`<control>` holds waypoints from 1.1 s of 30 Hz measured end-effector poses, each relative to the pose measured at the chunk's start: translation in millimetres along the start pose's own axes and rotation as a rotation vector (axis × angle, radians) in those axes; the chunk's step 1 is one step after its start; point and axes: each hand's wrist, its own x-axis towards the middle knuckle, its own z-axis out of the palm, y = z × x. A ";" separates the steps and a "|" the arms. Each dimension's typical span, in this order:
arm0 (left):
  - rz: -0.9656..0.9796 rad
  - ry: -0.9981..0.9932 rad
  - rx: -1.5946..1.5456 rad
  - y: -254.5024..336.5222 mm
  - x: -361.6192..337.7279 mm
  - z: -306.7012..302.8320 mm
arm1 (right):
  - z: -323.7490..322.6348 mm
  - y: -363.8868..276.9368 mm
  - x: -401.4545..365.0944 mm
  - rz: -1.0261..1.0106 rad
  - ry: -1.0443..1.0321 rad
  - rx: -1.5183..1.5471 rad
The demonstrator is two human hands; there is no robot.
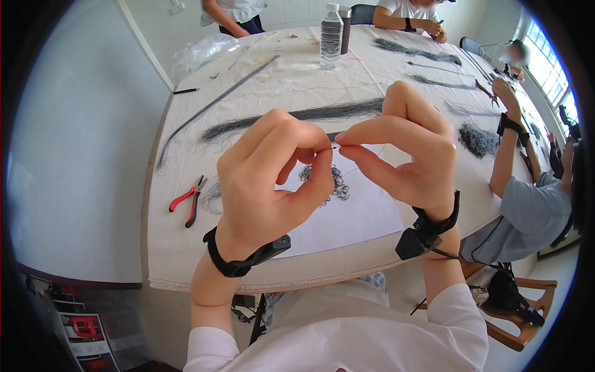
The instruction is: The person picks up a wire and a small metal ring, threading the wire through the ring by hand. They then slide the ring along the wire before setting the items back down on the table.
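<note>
My left hand (266,180) and my right hand (412,149) meet over the table, thumb and forefinger of each pinched together. Between the fingertips runs a short piece of thin dark wire (335,147), held by both hands; its finer detail is too small to make out. Below them, a small heap of looped grey wire (338,189) lies on a white paper sheet (365,217), partly hidden by my left hand. Left of that hand rest red-and-black pliers (193,199), jaws pointing away. A long bundle of grey wire (297,116) stretches across the cloth just beyond my hands.
A narrow wire bundle (217,102) lies at the left, near a black pen (186,91) and a plastic bag (204,53). A water bottle (331,40) stands beside a dark flask (345,30). Co-workers sit at the right and far side, near more wire (477,139).
</note>
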 end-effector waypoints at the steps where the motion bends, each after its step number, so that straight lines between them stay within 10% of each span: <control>1: 0.000 0.000 0.001 -0.1 0.4 -0.1 | -1.1 0.8 0.0 0.003 0.003 0.008; 33: -0.036 -0.007 -0.014 2.1 0.0 3.1 | -3.0 1.4 1.6 -0.071 0.063 0.034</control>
